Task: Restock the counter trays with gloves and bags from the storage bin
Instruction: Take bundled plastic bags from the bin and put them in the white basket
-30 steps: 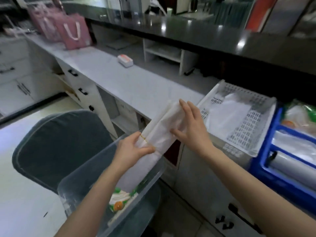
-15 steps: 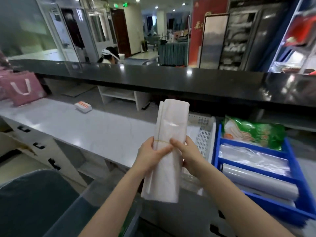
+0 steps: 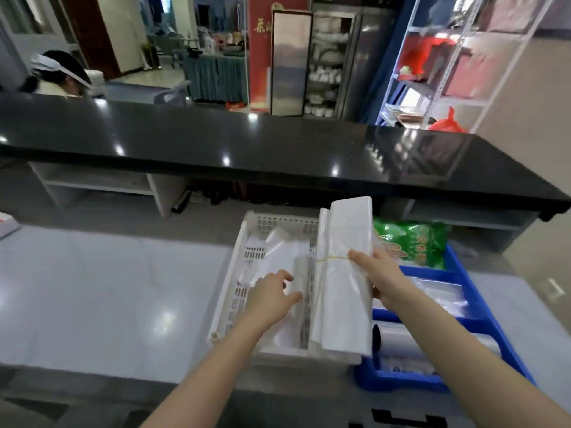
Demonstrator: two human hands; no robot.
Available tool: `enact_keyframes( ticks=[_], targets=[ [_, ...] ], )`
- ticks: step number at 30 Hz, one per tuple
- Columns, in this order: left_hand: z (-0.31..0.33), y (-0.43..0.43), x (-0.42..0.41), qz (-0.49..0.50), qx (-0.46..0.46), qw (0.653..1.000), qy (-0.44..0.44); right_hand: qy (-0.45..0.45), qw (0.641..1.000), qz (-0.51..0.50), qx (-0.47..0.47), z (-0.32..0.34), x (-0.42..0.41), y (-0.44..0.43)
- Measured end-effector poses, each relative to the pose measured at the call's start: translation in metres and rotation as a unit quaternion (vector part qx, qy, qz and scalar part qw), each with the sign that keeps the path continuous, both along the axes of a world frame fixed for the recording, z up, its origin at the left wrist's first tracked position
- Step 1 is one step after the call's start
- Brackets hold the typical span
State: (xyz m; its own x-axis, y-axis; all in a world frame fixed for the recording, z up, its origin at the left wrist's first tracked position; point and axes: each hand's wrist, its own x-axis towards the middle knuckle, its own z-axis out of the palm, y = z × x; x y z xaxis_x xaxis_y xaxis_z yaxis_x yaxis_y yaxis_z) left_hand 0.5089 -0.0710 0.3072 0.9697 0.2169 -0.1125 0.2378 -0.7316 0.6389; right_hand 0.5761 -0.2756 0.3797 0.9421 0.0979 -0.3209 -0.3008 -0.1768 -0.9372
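- The pale grey surface [image 3: 108, 291] runs under a raised black counter [image 3: 278, 149]; a white perforated tray [image 3: 228, 291] and a blue tray [image 3: 457, 267] sit side by side on it, touching or nearly so.
- My right hand [image 3: 380, 279] holds a bundle of white bags [image 3: 343, 273] upright over the seam between the two trays, fingers [image 3: 358, 256] closed around it at the yellow rubber band [image 3: 332, 258].
- My left hand [image 3: 272, 296] reaches into the white tray with fingers spread and loose, resting on the thin plastic sheets [image 3: 278, 251] already lying there — gripping nothing that I can see.
- I judge the bundle light and soft: it is thin film, folded long, and its lower end hangs limp below the grip.
- The film looks slick, so loose layers could slide apart; the banded waist is the sure place to hold, since the band pinches the stack together.
- To lay it flat I would support the lower end with the other hand — otherwise it may fold or splay.
- In looks it is milky, semi-translucent, creased lengthwise, its top edge squared off.
- A green packet [image 3: 414, 242] lies at the far end of the blue tray, and a clear roll [image 3: 432, 338] in its near compartment.
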Motion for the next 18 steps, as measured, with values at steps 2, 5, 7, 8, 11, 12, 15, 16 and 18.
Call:
enact_keyframes(
  ticks=[2,5,7,8,11,12,15,16,18],
  targets=[
    [-0.011,-0.014,0.014,-0.055,0.124,0.99,0.031,0.015,1.0,-0.022,-0.005,-0.004,0.006,-0.002],
    [-0.02,-0.028,0.025,-0.07,0.185,0.979,0.057,0.024,0.999,-0.037,-0.019,-0.01,0.011,-0.006],
    [-0.022,-0.031,0.031,-0.062,0.2,0.976,0.061,0.028,0.998,-0.042,-0.03,-0.015,0.015,-0.01],
    [-0.02,-0.031,0.033,-0.058,0.209,0.974,0.062,0.031,0.998,-0.042,-0.034,-0.018,0.016,-0.012],
    [-0.012,-0.025,0.035,-0.054,0.239,0.968,0.049,0.037,0.998,-0.045,-0.032,-0.024,0.018,-0.015],
    [-0.009,-0.021,0.035,-0.052,0.239,0.969,0.039,0.039,0.998,-0.045,-0.029,-0.025,0.019,-0.015],
    [0.0,-0.003,0.032,-0.043,0.215,0.976,0.001,0.034,0.998,-0.032,-0.032,-0.026,0.022,-0.009],
    [0.004,0.004,0.031,-0.036,0.205,0.978,-0.011,0.029,0.999,-0.025,-0.033,-0.026,0.023,-0.004],
    [0.014,0.019,0.027,-0.009,0.184,0.982,-0.037,0.023,0.999,-0.008,-0.031,-0.029,0.026,0.008]
  ],
)
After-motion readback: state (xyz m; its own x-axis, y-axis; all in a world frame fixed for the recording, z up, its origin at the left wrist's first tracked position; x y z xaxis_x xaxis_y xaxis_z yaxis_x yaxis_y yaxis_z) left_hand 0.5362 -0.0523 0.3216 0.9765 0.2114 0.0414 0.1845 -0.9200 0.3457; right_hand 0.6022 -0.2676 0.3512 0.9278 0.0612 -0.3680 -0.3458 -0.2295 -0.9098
